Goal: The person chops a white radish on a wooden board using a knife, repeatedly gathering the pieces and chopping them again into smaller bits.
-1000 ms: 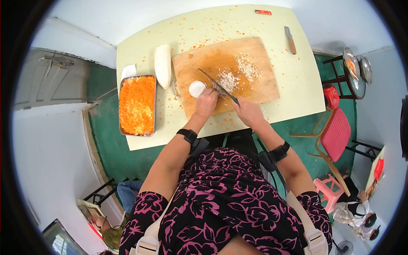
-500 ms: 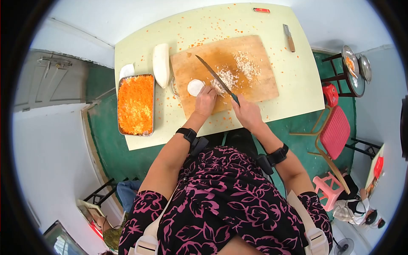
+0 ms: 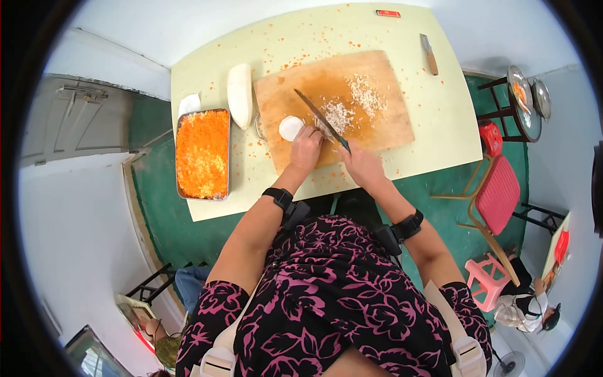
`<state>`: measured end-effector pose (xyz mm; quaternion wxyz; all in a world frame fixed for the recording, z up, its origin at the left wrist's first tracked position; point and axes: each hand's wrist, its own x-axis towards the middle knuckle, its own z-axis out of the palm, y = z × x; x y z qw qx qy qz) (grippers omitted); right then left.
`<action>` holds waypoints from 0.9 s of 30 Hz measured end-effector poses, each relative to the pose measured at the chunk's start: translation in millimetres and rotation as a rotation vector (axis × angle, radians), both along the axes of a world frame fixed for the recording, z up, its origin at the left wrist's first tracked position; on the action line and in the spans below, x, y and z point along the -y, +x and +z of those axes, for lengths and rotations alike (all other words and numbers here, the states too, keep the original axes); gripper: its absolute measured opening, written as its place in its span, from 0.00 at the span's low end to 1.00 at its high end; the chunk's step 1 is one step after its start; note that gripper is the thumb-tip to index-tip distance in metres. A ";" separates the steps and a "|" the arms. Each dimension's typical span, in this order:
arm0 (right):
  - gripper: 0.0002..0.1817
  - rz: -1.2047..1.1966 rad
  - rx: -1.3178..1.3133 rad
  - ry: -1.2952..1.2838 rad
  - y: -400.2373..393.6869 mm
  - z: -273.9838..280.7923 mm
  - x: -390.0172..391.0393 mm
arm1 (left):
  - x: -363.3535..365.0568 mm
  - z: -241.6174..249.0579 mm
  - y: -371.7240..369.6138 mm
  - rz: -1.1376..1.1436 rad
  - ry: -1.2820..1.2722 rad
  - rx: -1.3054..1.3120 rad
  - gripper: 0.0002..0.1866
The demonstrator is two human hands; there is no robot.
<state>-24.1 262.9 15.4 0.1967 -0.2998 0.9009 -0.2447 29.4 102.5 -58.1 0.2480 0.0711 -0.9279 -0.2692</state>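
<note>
A wooden cutting board (image 3: 383,119) lies on the pale yellow table (image 3: 433,138). My left hand (image 3: 306,149) presses down on a white radish piece (image 3: 290,127) at the board's left side. My right hand (image 3: 362,164) grips the handle of a long knife (image 3: 320,117), its blade angled up and left across the board beside my left fingers. Two heaps of minced white radish (image 3: 352,103) sit just right of the blade.
A metal tray of grated carrot (image 3: 202,154) stands left of the board, with a whole white radish (image 3: 240,95) between them. A second knife (image 3: 429,54) and a red lighter (image 3: 388,13) lie at the far edge. Chairs and stools (image 3: 496,195) stand to the right.
The knife blade rose and swung between the frames, then came back down next to my left fingers. My left hand stayed on the radish piece.
</note>
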 end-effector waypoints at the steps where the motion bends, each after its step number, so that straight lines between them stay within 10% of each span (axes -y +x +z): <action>1: 0.16 -0.011 0.002 -0.015 -1.7 4.4 -0.4 | -0.9 0.3 -2.4 -0.001 0.012 -0.021 0.04; 27: 0.16 -0.037 0.040 0.039 10.3 -10.3 4.6 | -0.2 3.4 2.2 -0.039 -0.006 0.002 0.05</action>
